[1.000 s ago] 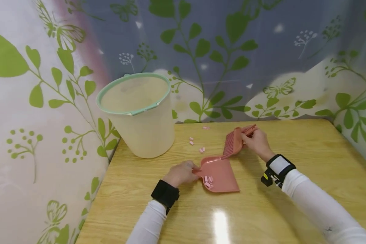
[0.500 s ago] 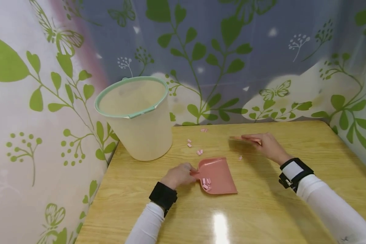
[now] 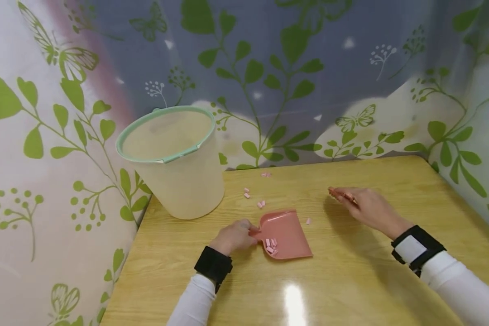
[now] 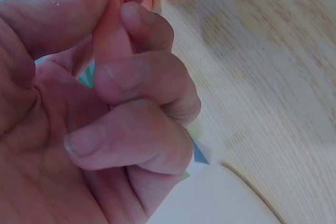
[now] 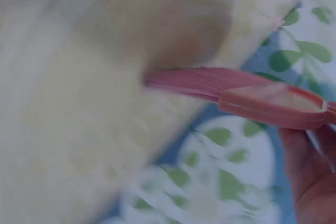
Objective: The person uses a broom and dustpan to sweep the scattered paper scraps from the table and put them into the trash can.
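Observation:
My left hand pinches the handle of a pink dustpan lying on the wooden table. Thumb and curled fingers close round that handle in the left wrist view. Several small pink pieces lie in the pan near its handle. One loose piece is on the table just off the pan's open edge. To the right, my right hand holds a pink hand brush apart from the pan. Its bristles show in the right wrist view; in the head view it is seen edge-on.
A pale bucket with a green rim stands at the table's back left. More pink pieces are scattered between bucket and dustpan, some close to the back edge. A leaf-printed curtain hangs behind the wooden table.
My right hand has carried the brush away from the dustpan toward the right. A loose pink piece now shows by the pan's open edge, nearer than half a second ago. The left hand stays put.

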Action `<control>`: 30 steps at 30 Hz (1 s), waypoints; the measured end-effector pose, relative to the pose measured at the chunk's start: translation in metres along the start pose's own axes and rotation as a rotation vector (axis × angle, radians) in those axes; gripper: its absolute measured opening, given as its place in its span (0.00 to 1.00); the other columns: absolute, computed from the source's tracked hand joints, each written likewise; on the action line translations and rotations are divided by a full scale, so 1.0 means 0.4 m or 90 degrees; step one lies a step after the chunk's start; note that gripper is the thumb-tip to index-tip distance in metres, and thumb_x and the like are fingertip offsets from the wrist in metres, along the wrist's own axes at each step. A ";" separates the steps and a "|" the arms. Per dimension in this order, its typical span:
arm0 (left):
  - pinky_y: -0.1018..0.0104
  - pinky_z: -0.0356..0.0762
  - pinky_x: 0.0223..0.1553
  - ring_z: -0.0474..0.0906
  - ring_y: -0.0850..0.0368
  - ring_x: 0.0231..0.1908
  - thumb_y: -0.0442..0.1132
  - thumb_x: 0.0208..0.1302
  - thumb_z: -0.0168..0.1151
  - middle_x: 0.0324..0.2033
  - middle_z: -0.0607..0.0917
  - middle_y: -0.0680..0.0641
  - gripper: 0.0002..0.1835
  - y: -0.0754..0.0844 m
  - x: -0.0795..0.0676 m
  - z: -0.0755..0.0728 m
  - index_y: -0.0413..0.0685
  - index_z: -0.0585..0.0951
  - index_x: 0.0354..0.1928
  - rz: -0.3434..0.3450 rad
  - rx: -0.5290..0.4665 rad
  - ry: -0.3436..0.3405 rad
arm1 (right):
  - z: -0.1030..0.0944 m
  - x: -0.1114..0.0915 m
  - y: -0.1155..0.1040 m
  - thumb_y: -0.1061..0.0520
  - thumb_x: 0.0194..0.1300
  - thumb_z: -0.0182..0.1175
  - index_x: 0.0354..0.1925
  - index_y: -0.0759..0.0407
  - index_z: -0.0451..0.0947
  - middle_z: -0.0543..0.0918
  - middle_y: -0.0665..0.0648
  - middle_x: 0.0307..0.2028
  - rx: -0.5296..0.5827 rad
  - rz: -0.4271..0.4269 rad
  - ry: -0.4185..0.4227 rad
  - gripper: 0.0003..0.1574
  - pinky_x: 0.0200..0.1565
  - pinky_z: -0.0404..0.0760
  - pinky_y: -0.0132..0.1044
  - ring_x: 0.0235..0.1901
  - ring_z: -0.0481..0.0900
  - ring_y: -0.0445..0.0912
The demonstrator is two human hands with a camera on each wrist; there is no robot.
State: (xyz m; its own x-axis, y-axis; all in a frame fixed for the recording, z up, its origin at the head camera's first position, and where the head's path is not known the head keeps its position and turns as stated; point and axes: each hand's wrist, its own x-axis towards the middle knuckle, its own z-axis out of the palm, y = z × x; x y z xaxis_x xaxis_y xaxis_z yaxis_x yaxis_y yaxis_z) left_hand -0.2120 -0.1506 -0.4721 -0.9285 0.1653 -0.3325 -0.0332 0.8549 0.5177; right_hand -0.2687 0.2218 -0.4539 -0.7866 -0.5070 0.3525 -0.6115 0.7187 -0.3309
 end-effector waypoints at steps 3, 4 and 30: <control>0.48 0.74 0.53 0.76 0.51 0.47 0.45 0.69 0.70 0.55 0.84 0.49 0.21 0.000 -0.001 -0.001 0.51 0.85 0.62 0.002 0.003 0.000 | 0.025 0.007 0.019 0.59 0.76 0.62 0.52 0.67 0.87 0.84 0.59 0.22 0.013 0.026 0.038 0.14 0.24 0.72 0.38 0.18 0.75 0.43; 0.48 0.74 0.54 0.76 0.51 0.47 0.45 0.69 0.70 0.55 0.84 0.49 0.21 0.000 -0.002 0.000 0.52 0.85 0.61 0.002 0.008 -0.001 | 0.035 0.008 0.018 0.58 0.76 0.62 0.44 0.66 0.89 0.78 0.54 0.16 0.029 0.039 0.045 0.13 0.21 0.66 0.35 0.15 0.68 0.40; 0.44 0.73 0.60 0.78 0.50 0.51 0.46 0.70 0.70 0.58 0.84 0.49 0.18 0.003 0.003 -0.001 0.51 0.86 0.59 -0.011 0.009 0.002 | 0.179 0.005 -0.263 0.66 0.75 0.58 0.32 0.67 0.84 0.90 0.69 0.44 0.346 0.045 0.121 0.13 0.23 0.81 0.28 0.29 0.88 0.42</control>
State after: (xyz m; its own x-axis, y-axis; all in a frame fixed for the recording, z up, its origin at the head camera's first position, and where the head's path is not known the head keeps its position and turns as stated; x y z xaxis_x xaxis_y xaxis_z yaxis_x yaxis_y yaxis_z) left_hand -0.2132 -0.1496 -0.4717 -0.9291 0.1483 -0.3388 -0.0446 0.8644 0.5008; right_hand -0.2122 0.1112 -0.4812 -0.8283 -0.3370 0.4477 -0.5542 0.3744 -0.7434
